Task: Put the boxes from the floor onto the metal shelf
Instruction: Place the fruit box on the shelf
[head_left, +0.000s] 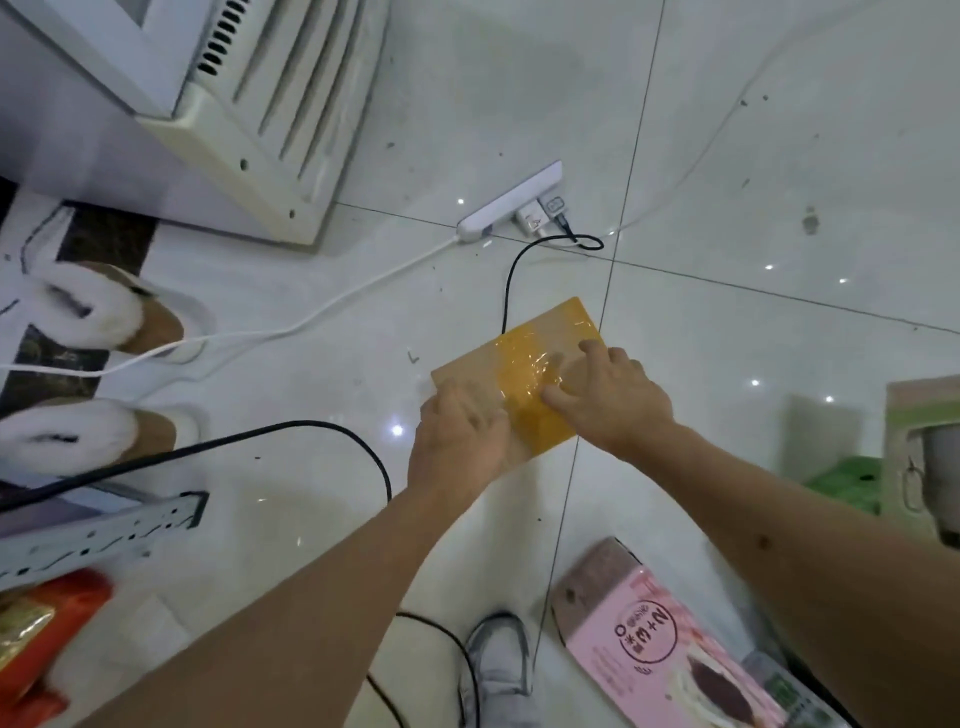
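Here two hands, left hand (457, 436) and right hand (613, 395), touch one taped box (524, 364) (floor).

Both arms outstretched, left hand (457, 441) and right hand (613, 397) palms down.

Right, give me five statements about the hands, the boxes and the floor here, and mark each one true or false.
1. Both hands are on the brown box with yellow tape. True: the left hand and the right hand both lie on top of it.
2. That box already sits on the metal shelf. False: it lies on the white tiled floor.
3. A pink box lies on the floor near the person's right arm. True.
4. The power strip has nothing plugged into it. False: a white adapter with a black cable sits in it.
5. The furry slippers are stacked on the brown box. False: they stand on the floor, apart from it.
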